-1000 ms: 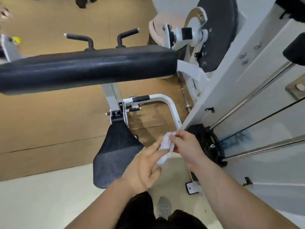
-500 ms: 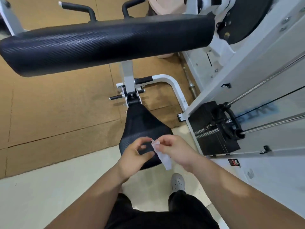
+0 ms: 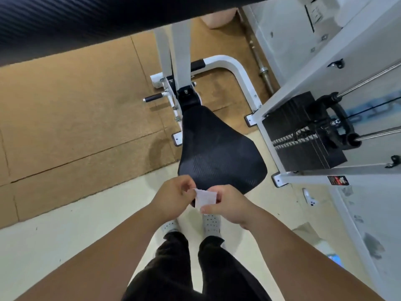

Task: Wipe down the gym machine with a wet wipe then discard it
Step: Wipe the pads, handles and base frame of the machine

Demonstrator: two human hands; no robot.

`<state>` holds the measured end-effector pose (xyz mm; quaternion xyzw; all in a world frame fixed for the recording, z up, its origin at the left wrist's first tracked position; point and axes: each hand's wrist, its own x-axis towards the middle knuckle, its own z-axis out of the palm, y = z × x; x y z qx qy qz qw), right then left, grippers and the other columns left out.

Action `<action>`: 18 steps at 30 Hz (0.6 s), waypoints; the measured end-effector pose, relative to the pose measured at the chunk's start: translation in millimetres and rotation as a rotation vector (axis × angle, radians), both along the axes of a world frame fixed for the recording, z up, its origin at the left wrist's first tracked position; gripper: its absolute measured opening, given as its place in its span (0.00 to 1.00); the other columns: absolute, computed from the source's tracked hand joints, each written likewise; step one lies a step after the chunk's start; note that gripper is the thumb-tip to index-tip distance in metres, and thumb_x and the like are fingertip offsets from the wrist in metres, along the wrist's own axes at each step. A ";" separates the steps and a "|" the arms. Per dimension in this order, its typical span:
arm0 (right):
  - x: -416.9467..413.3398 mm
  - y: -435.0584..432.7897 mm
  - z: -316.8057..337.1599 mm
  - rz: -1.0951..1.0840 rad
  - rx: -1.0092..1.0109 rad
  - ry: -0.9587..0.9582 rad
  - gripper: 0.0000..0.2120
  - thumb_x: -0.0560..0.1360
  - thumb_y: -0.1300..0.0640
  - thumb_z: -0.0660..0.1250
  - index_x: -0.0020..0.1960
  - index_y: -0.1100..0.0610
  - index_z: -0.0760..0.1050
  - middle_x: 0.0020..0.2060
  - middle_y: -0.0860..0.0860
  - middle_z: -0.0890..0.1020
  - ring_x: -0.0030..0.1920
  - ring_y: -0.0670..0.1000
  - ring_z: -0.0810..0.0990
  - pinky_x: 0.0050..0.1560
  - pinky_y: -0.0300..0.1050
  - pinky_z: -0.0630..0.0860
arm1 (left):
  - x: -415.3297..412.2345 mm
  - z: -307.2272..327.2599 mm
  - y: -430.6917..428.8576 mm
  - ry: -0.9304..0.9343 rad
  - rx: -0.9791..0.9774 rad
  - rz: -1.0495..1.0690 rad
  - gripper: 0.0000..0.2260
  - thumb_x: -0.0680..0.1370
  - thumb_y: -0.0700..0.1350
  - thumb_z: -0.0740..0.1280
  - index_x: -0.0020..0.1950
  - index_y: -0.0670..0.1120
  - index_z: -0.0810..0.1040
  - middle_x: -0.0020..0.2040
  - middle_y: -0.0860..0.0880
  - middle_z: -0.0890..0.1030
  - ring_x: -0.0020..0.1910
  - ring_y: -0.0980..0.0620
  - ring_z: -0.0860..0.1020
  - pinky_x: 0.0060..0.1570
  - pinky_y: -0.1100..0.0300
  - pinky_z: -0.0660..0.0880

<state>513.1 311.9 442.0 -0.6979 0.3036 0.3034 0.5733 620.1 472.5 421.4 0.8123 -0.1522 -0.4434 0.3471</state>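
We hold a small white wet wipe between both hands, just before the near edge of the black padded seat of the white-framed gym machine. The left hand pinches the wipe's left edge and the right hand its right edge. Both grips are closed on it, above our pale perforated shoes.

Brown floor mats with seams, pale cream floor nearer, a barbell lying on the mats, even light
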 end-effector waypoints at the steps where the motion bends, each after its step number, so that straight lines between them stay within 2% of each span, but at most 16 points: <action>1: -2.4 0.2 -8.7 0.006 -0.023 0.017 0.07 0.73 0.56 0.77 0.41 0.50 0.80 0.34 0.43 0.79 0.38 0.44 0.78 0.41 0.41 0.74 | -1.1 -4.1 0.0 0.029 0.001 0.027 0.07 0.78 0.42 0.67 0.41 0.51 0.78 0.37 0.54 0.82 0.33 0.60 0.76 0.36 0.66 0.71; 2: -4.0 -0.4 -15.5 -0.012 -0.027 0.018 0.06 0.74 0.56 0.76 0.41 0.49 0.80 0.33 0.41 0.80 0.38 0.43 0.79 0.40 0.41 0.75 | -1.8 -9.4 -0.1 0.061 0.005 0.054 0.07 0.78 0.41 0.66 0.42 0.50 0.78 0.37 0.53 0.83 0.33 0.58 0.76 0.36 0.65 0.71; 4: -3.9 -4.3 -25.2 -0.078 0.019 -0.011 0.03 0.77 0.57 0.73 0.48 0.49 0.83 0.40 0.42 0.86 0.44 0.45 0.84 0.47 0.42 0.80 | -2.2 -18.5 -0.9 0.118 0.022 0.112 0.06 0.79 0.42 0.65 0.43 0.47 0.78 0.38 0.49 0.84 0.32 0.56 0.74 0.36 0.62 0.70; 6: -2.1 -12.5 -35.3 -0.148 0.042 -0.028 0.06 0.78 0.56 0.70 0.53 0.53 0.83 0.48 0.51 0.87 0.50 0.52 0.86 0.53 0.51 0.82 | -1.6 -26.8 -2.8 0.176 0.025 0.205 0.06 0.80 0.44 0.66 0.44 0.43 0.78 0.38 0.47 0.83 0.32 0.55 0.73 0.36 0.60 0.68; 7: -0.8 -17.5 -39.1 -0.178 0.047 -0.021 0.07 0.77 0.55 0.70 0.53 0.56 0.82 0.49 0.55 0.86 0.50 0.55 0.85 0.52 0.55 0.82 | -1.3 -29.8 -4.9 0.203 0.023 0.256 0.07 0.80 0.44 0.67 0.44 0.43 0.78 0.37 0.47 0.82 0.33 0.54 0.73 0.36 0.60 0.68; 10: 1.4 -31.6 -46.3 -0.233 0.062 0.016 0.05 0.80 0.58 0.68 0.49 0.60 0.79 0.45 0.59 0.85 0.39 0.52 0.85 0.42 0.46 0.83 | -3.5 -36.9 -14.0 0.245 0.037 0.350 0.08 0.81 0.44 0.67 0.42 0.44 0.77 0.36 0.49 0.77 0.33 0.54 0.74 0.31 0.64 0.72; 13: 2.6 -47.8 -55.7 -0.212 -0.135 0.019 0.05 0.79 0.57 0.68 0.45 0.57 0.78 0.37 0.55 0.82 0.32 0.50 0.79 0.36 0.46 0.81 | -10.4 -45.4 -22.0 0.149 0.086 0.323 0.08 0.80 0.45 0.68 0.41 0.44 0.77 0.35 0.48 0.78 0.33 0.50 0.75 0.31 0.58 0.75; 15: 3.9 -58.1 -65.3 -0.151 -0.342 -0.030 0.05 0.78 0.56 0.67 0.44 0.54 0.77 0.35 0.50 0.79 0.34 0.50 0.78 0.35 0.47 0.77 | -16.3 -53.9 -24.7 -0.024 0.149 0.283 0.08 0.78 0.46 0.69 0.40 0.47 0.77 0.35 0.48 0.80 0.34 0.49 0.76 0.34 0.59 0.73; 17: 4.1 -63.8 -74.3 -0.102 -0.525 -0.079 0.03 0.78 0.53 0.67 0.48 0.53 0.77 0.36 0.48 0.78 0.38 0.51 0.78 0.36 0.45 0.73 | -20.2 -59.7 -25.9 -0.165 0.186 0.336 0.07 0.76 0.47 0.71 0.40 0.48 0.78 0.36 0.50 0.81 0.36 0.51 0.78 0.36 0.61 0.72; 18: 3.9 -64.5 -75.8 -0.083 -0.612 -0.099 0.07 0.78 0.51 0.67 0.54 0.52 0.77 0.39 0.48 0.79 0.42 0.52 0.78 0.38 0.46 0.74 | -21.1 -62.6 -25.9 -0.220 0.202 0.376 0.06 0.76 0.48 0.71 0.41 0.48 0.78 0.36 0.51 0.80 0.38 0.52 0.78 0.36 0.62 0.70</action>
